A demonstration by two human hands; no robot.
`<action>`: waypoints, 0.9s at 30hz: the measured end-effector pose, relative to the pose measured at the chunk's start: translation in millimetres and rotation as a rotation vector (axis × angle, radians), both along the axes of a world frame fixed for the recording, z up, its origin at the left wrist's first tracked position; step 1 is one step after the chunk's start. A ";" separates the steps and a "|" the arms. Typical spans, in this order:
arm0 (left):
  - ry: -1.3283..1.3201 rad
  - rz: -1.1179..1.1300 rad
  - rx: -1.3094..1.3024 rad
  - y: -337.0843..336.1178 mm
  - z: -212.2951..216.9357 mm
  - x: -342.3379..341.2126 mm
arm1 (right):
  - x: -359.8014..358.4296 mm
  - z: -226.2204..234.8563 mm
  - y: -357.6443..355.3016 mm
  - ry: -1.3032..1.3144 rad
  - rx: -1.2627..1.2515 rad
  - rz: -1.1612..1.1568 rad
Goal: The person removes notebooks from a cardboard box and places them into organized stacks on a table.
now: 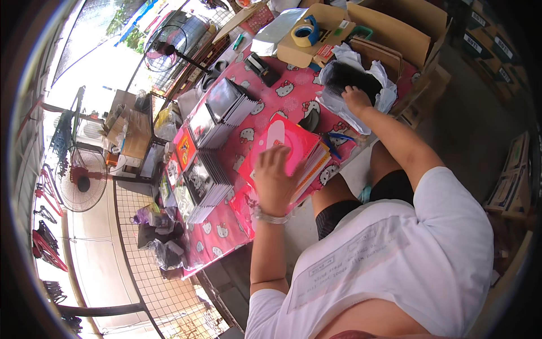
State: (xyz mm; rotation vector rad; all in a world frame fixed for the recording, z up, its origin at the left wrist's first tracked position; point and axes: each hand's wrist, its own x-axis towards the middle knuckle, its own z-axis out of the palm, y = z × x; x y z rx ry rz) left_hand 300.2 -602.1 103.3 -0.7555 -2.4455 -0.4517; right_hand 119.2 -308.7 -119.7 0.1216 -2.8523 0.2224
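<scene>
My left hand (275, 178) is over a stack of pink and red booklets (299, 141) near the table's front edge. Its fingers are bent and apart, and I see nothing held in them. To the right, my right hand (357, 100) reaches into a bundle of black, finely ridged pieces (349, 78) lying in crumpled white wrapping (387, 93). The fingers are curled at the bundle's near edge, and what lies between them is too small to make out. Beside the booklets are a blue-handled tool (333, 148) and a dark rounded object (309, 121).
Piled booklets (206, 181) line the left side of the pink patterned table (248, 116). Toward the back stand a black stapler-like device (261, 69), a small fan (165, 49) and tape rolls (305, 34) on cardboard. An open carton (395, 25) stands at the back right.
</scene>
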 end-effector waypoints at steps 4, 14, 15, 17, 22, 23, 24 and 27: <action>-0.245 0.117 -0.278 19.2 -17.0 5.9 | -0.7 48.0 7.3 0.229 -0.090 0.000; -0.279 -0.028 -0.117 -25.4 84.1 -14.1 | 68.5 207.7 -47.4 0.269 -0.872 0.836; -0.199 0.024 -0.162 -24.6 90.5 -17.8 | 80.1 217.2 -57.6 0.276 -0.868 0.843; -0.105 0.026 -0.167 -22.9 75.1 -28.0 | 97.2 232.3 -74.3 0.085 -0.946 0.916; 0.054 0.003 -0.098 -18.7 43.2 -38.6 | 102.3 238.1 -88.1 0.377 -0.801 0.894; 0.099 -0.005 -0.079 -20.1 39.1 -40.9 | 103.6 239.2 -90.4 0.399 -0.810 0.883; 0.102 -0.009 -0.071 -19.7 38.7 -41.3 | 107.6 241.3 -92.5 0.399 -0.800 0.881; 0.129 -0.051 -0.040 -19.1 40.3 -41.0 | 119.8 247.7 -95.7 0.367 -0.845 0.890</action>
